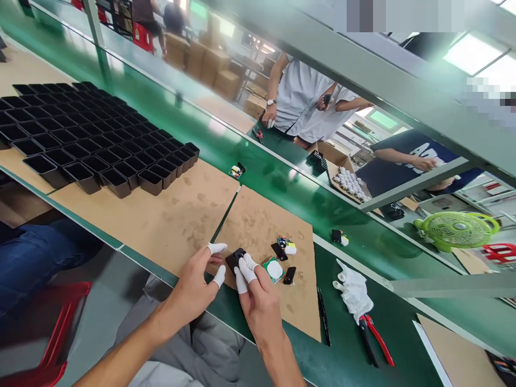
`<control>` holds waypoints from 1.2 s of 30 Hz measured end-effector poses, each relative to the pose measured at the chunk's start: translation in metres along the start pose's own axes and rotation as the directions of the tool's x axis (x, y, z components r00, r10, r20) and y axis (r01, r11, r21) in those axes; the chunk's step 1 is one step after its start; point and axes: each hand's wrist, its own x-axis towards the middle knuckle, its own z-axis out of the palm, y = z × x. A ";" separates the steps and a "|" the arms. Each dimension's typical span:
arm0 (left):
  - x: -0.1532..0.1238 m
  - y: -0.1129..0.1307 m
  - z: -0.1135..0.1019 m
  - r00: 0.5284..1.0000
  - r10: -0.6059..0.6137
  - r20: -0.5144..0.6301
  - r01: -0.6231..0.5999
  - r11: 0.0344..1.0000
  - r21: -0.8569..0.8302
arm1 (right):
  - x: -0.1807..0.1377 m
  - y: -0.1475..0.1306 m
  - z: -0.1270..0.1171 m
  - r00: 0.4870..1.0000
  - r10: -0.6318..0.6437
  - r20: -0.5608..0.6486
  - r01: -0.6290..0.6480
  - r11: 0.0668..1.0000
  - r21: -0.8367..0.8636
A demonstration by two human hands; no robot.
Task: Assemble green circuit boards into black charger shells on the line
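Note:
My right hand [260,298], with white finger cots, pinches a small black plastic part [233,262] low over the brown cardboard mat [258,215]. My left hand [196,282] is just left of that part, thumb and fingers apart, holding nothing; it also wears white finger cots. Beside my right fingertips lies a green circuit board [274,270] bearing a white round disc. A black rectangular piece [290,276] touches or nearly touches its right side. Above the board are another black piece [279,251] and a small cluster of electronic parts [287,245].
Rows of black open-topped cases [116,180] cover the left of the bench. To the right lie a black pen [323,317], white gloves [352,287] and red-and-black pliers [377,341]. Small electronic assemblies [237,171] sit on the green belt [278,188]. Co-workers stand across it.

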 end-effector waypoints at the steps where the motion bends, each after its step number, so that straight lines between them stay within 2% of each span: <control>1: 0.000 0.002 0.000 0.999 0.016 0.029 -0.016 1.000 0.019 | 0.001 0.000 0.001 1.000 0.003 -0.019 -0.003 1.000 0.006; 5: 0.001 0.010 0.000 0.983 0.091 0.158 -0.106 0.990 0.094 | 0.006 -0.001 0.001 0.995 0.045 -0.092 -0.041 0.998 0.048; 8: 0.002 0.014 -0.001 0.976 0.115 0.187 -0.133 0.987 0.085 | 0.010 -0.003 -0.003 0.993 0.081 -0.090 -0.074 0.993 0.087; 11: 0.002 0.015 -0.003 0.973 0.115 0.199 -0.134 0.988 0.081 | 0.010 -0.002 -0.007 0.995 0.084 -0.059 -0.076 0.990 0.118; 17: 0.001 0.015 -0.005 0.965 0.124 0.229 -0.167 0.970 0.179 | 0.012 0.007 -0.014 0.996 -0.036 0.080 0.022 0.985 0.171; 20: -0.001 0.013 -0.003 0.976 0.129 0.177 -0.163 0.967 0.195 | 0.014 0.005 -0.019 0.996 -0.042 0.084 0.026 0.982 0.185; 26: -0.005 -0.005 0.000 0.991 0.102 -0.083 -0.089 0.986 0.139 | 0.018 -0.002 -0.016 1.000 0.018 0.006 -0.019 0.980 0.198; 30: -0.004 -0.010 0.000 0.993 0.094 -0.076 -0.080 0.983 0.167 | 0.020 0.002 -0.006 0.998 0.036 0.050 -0.045 0.980 0.194; 36: -0.003 -0.006 0.000 0.991 0.124 -0.052 -0.110 0.971 0.210 | 0.019 0.007 -0.007 0.998 0.033 0.050 -0.041 0.984 0.174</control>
